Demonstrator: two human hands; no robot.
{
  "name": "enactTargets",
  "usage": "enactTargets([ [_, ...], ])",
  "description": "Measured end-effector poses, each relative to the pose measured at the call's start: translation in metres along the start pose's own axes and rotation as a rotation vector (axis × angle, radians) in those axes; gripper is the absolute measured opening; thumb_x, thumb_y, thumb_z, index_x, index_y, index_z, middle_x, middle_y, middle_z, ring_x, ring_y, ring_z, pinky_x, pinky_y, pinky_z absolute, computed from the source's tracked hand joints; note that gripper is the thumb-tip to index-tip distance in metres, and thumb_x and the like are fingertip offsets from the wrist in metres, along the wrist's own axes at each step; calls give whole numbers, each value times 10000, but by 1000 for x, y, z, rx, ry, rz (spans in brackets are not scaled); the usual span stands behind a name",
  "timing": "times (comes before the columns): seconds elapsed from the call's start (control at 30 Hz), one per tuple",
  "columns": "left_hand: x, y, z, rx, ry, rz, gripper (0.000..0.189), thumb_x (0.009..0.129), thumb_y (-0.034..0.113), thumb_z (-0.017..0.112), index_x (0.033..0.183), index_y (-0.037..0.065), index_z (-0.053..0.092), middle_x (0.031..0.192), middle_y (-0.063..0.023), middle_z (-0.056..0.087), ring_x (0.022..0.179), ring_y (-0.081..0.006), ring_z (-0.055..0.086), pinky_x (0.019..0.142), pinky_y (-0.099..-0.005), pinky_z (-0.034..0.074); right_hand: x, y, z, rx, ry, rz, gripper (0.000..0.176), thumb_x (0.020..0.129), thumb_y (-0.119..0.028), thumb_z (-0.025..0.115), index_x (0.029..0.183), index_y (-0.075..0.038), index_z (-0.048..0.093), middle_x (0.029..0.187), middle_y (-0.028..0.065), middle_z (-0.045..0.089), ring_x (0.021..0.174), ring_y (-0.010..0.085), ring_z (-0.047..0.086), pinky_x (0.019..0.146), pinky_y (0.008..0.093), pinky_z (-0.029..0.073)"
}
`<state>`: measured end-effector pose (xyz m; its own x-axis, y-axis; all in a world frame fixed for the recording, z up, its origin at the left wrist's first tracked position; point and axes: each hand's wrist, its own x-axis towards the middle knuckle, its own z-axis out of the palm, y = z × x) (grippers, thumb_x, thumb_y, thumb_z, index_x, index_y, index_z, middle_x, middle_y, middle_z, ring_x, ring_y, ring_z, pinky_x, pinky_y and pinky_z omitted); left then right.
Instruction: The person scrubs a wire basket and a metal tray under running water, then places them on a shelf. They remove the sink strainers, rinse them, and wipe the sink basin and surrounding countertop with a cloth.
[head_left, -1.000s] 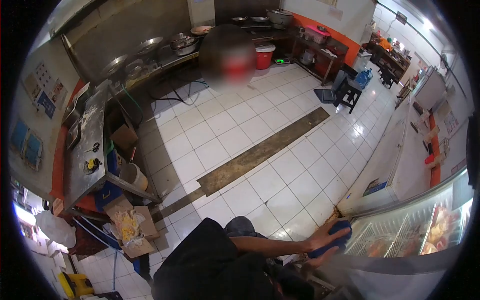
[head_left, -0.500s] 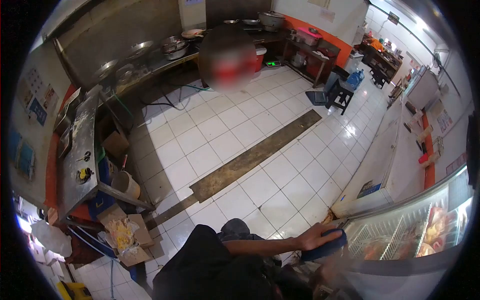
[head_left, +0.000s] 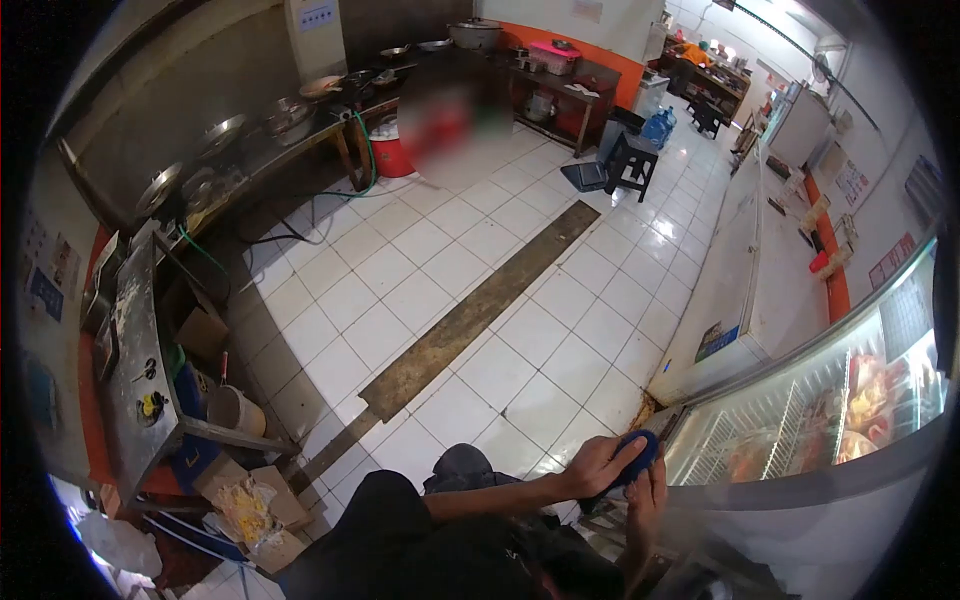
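Note:
My left hand reaches across from the left, its fingers closed around a dark blue cloth-like bundle. Against the lower right side of that bundle, my right hand is pressed with its fingers together, its forearm coming up from below. Both hands are at the left end of a lit glass-topped display freezer. Inside the freezer stand white wire dividers and bagged food. The bundle's underside is hidden by the hands.
A metal work table with scissors stands left, above an open cardboard box. Pans line the back counter. A red bucket, black stool and white chest freezer stand farther off. A blurred patch hides part of the room.
The view has shifted. The blue bundle has moved up and slightly left with my left hand. My right hand, smeared before, now shows clearly against it.

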<state>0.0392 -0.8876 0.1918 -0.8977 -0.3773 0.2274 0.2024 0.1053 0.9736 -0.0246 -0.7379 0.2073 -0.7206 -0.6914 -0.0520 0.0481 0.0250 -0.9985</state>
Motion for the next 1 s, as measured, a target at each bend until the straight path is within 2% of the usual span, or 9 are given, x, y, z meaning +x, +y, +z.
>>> enactTargets([
  [0.23, -14, 16, 18, 272, -421, 527, 358, 982, 302, 537, 1215, 39, 600, 1318, -124, 541, 1306, -335, 385, 1091, -492, 306, 0, -8, 25, -516, 77, -88, 494, 971, -126, 497, 1428, -9, 350, 1405, 239, 428, 1276, 348, 456, 1058, 403, 361],
  [0.37, -1, -20, 19, 148, -365, 343, 332, 995, 268, 516, 1241, 59, 594, 1340, -133, 530, 1303, -335, 409, 1091, -461, 321, -30, -14, 9, -891, -7, 61, 436, 963, -108, 518, 1378, -5, 434, 1348, 230, 495, 1231, 333, 497, 1037, 390, 378],
  [0.47, 0, -47, 21, 288, -269, 429, 311, 1006, 235, 494, 1244, 61, 593, 1342, -136, 531, 1294, -325, 428, 1088, -447, 329, -52, -19, -1, -1034, -63, 577, 396, 957, -94, 534, 1340, -3, 496, 1305, 224, 545, 1198, 321, 529, 1021, 380, 391],
  [0.57, -7, -48, 5, 353, -293, 285, 342, 986, 275, 531, 1264, 83, 582, 1352, -164, 520, 1330, -326, 402, 1093, -472, 326, -73, -6, 1, -709, 411, -149, 249, 923, -110, 592, 1152, -12, 599, 1137, 207, 624, 1066, 364, 592, 927, 419, 453],
  [0.63, -13, -54, -6, 541, -420, 170, 377, 972, 294, 550, 1288, 88, 561, 1374, -172, 495, 1346, -342, 382, 1101, -509, 306, -74, -15, -10, -710, 282, -205, 228, 899, -117, 614, 1102, -13, 603, 1048, 195, 635, 1010, 380, 598, 889, 436, 467],
  [0.73, -17, -63, -14, 962, -810, 54, 432, 943, 328, 571, 1301, 87, 546, 1392, -177, 460, 1356, -362, 362, 1112, -568, 269, -54, -75, 7, -1016, -74, -194, 203, 870, -123, 629, 1041, -15, 612, 994, 190, 637, 982, 375, 602, 872, 441, 481],
  [0.83, -18, -88, -6, 1147, -1178, 128, 533, 916, 351, 572, 1360, 69, 488, 1419, -179, 423, 1373, -346, 344, 1121, -631, 202, -75, -19, -1, -1105, -348, 45, 258, 857, -160, 634, 1078, -29, 614, 1048, 185, 626, 1013, 357, 593, 888, 415, 482],
  [0.93, -41, -213, -1, 966, -1037, 481, 610, 910, 332, 574, 1422, 48, 401, 1475, -180, 369, 1413, -316, 291, 1120, -633, 202, -79, -30, 7, -985, -361, 165, 380, 852, -246, 673, 1173, -56, 598, 1140, 190, 606, 1100, 368, 559, 930, 418, 460],
  [1.0, -27, -118, -15, 699, -1115, 287, 632, 890, 263, 581, 1434, 24, 367, 1480, -180, 379, 1375, -314, 365, 1114, -511, 313, -77, -43, 9, -885, -230, 236, 465, 856, -295, 682, 1248, -71, 568, 1222, 181, 588, 1178, 369, 522, 976, 424, 435],
])
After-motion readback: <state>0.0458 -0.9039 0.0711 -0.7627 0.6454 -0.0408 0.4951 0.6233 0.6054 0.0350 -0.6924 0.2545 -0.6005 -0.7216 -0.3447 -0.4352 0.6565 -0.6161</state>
